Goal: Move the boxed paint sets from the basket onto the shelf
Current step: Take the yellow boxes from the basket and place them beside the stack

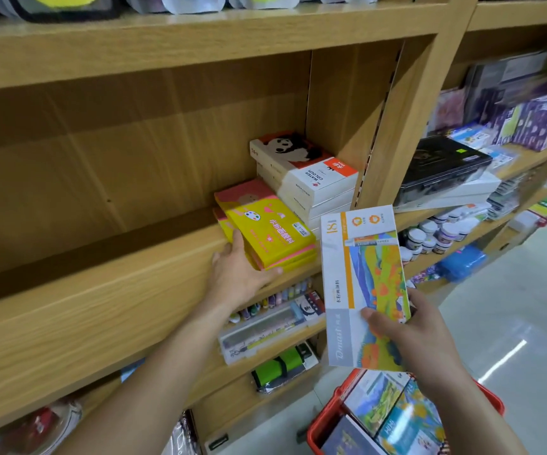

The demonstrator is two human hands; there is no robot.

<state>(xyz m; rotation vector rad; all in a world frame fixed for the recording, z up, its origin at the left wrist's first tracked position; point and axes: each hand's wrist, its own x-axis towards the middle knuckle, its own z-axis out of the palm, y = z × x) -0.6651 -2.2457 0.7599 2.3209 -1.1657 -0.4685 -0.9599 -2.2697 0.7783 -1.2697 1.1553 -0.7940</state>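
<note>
My right hand (413,336) grips a long white boxed paint set (361,284) with a colourful landscape print, held upright above the red basket (326,418). More boxed sets (393,418) stand in the basket. My left hand (236,270) rests on the near end of a yellow and pink boxed set (269,233), which lies on the wooden shelf (101,280) atop another like it. Right of these is a stack of white water-colour boxes (308,175) with a panda on top.
The shelf board stretches bare to the left of the yellow boxes. A wooden upright (397,126) divides it from the neighbouring bay with a black case (443,165) and small paint jars (430,234). Lower shelves hold a clear pen case (265,333) and a green roll (282,366).
</note>
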